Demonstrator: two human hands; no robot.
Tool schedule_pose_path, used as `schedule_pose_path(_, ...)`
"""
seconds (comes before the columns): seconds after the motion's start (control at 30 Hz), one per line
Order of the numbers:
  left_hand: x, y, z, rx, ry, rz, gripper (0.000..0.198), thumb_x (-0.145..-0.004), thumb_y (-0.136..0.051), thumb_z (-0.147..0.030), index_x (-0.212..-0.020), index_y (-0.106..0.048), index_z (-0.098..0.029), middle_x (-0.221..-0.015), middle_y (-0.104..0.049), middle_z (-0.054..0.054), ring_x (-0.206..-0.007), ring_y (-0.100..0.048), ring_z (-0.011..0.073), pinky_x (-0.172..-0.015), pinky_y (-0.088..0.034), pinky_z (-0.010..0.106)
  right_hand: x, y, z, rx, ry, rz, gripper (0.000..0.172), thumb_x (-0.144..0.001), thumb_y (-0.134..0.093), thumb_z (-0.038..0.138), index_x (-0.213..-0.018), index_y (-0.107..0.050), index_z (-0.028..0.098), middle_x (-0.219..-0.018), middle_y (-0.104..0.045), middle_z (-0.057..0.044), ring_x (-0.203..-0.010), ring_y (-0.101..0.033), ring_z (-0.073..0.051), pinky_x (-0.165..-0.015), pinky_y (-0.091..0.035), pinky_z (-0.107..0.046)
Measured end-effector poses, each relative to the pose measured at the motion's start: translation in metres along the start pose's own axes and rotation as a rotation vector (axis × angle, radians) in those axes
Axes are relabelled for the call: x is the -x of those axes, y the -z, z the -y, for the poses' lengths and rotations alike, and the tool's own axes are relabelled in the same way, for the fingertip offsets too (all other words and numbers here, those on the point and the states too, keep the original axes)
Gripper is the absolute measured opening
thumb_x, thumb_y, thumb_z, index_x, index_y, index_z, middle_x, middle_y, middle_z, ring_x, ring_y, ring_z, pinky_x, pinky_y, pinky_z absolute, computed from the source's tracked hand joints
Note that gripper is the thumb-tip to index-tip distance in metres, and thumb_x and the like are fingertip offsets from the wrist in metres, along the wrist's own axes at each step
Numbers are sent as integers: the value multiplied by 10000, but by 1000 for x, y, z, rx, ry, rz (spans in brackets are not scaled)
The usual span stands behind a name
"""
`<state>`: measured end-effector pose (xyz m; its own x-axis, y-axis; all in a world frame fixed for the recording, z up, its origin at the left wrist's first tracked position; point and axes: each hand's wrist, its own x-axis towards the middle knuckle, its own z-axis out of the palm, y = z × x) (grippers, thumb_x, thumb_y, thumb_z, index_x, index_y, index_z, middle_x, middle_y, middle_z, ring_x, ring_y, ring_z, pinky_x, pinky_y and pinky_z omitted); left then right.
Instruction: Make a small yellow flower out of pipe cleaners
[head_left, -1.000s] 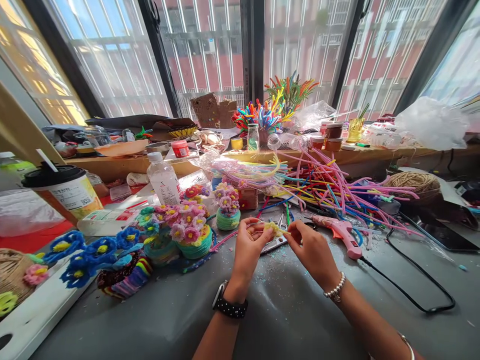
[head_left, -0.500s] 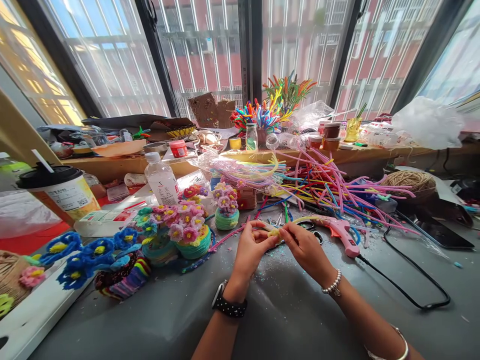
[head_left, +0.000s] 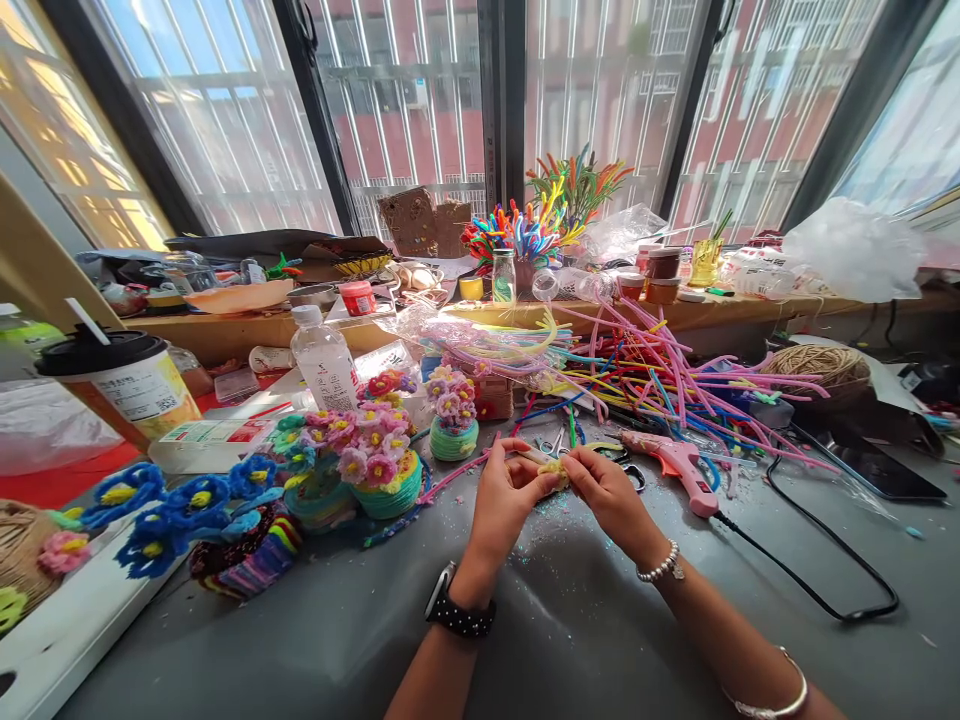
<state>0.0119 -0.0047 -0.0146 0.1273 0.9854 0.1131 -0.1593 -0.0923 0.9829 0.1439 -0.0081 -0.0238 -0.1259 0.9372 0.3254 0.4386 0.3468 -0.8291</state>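
Note:
Between my two hands is a small piece of yellow pipe cleaner [head_left: 553, 468], partly covered by the fingers. The fingertips and thumb of my left hand [head_left: 501, 500] pinch its left side. My right hand [head_left: 611, 500] is closed on its right side, close against the left thumb. Just beyond the fingers lie scissors [head_left: 636, 478] with black handles, partly hidden. A pink glue gun [head_left: 679, 465] rests on the table to the right of my right hand, its black cord curving toward me. Behind the hands spreads a heap of loose pipe cleaners [head_left: 645, 370], mostly pink.
Left of my hands stand pots of pipe-cleaner flowers [head_left: 386, 480] and blue flowers [head_left: 199, 500]. Farther left are a clear bottle [head_left: 324, 360] and a drink cup [head_left: 120, 385]. A twine ball [head_left: 817, 368] and a phone [head_left: 881, 470] lie at right. Bits of glitter dot the grey table [head_left: 570, 640].
The yellow strand that stretched right from my right hand above the glue gun is now drawn in lower, near the fingers. My right hand has shifted slightly left; my left hand barely moved.

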Motion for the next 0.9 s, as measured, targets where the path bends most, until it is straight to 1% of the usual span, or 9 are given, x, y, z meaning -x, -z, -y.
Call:
schedule_pose_path(0.07, 0, 1, -1, 16, 46, 3, 367, -564, -669, -250, -835, -437, -161, -634, -590, -9, -645, -570, 122, -624, -435, 234, 0, 2, 2, 87, 56, -26, 271, -833, -331, 326, -615, -394, 179, -554, -386, 31, -517, -358, -107, -490, -290, -213)
schedule_pose_path(0.2, 0, 1, -2, -8, 89, 53, 263, -571, -658, -302, -749, -560, -134, -680, -611, 16, -666, -567, 125, -619, -428, 215, 1, 5, 6, 267, 195, -50, 247, -842, -333, 278, -645, -439, 174, -635, -463, -5, -608, -429, -132, -563, -330, -232)
schedule_pose_path(0.33, 0, 2, -3, 74, 164, 35, 259, -544, -678, -295, -729, -605, -128, -676, -633, 23, -645, -576, 130, -626, -444, 226, 1, 6, 6, 297, 228, -83, 257, -862, -289, 261, -676, -446, 177, -670, -494, -24, -637, -454, -144, -589, -354, -245)
schedule_pose_path(0.5, 1, 3, -3, 158, 209, 35, 255, -532, -690, -288, -707, -598, -128, -701, -638, 29, -683, -587, 140, -698, -458, 263, 3, 2, 4, 284, 236, -35, 219, -860, -316, 274, -752, -476, 170, -702, -520, -28, -655, -473, -143, -610, -372, -251)
schedule_pose_path(0.63, 2, 3, -3, 153, 206, 56, 256, -528, -695, -285, -693, -578, -127, -707, -623, 21, -692, -578, 133, -712, -453, 265, 4, 0, 3, 313, 259, -46, 187, -853, -339, 269, -746, -455, 169, -707, -515, -25, -667, -473, -144, -612, -371, -251)
schedule_pose_path(0.77, 2, 2, -3, 160, 215, 72, 294, -522, -701, -277, -722, -547, -127, -658, -597, 3, -650, -570, 115, -671, -463, 249, 4, 0, 4, 336, 283, -46, 177, -860, -321, 239, -745, -439, 174, -701, -503, -20, -656, -468, -137, -600, -371, -242)
schedule_pose_path(0.9, 1, 2, -2, 163, 219, 30, 372, -486, -725, -250, -747, -479, -151, -557, -557, -43, -558, -562, 103, -595, -471, 241, 3, 2, 4, 403, 318, -25, 190, -859, -315, 223, -743, -460, 180, -720, -501, -32, -669, -468, -144, -597, -381, -243)
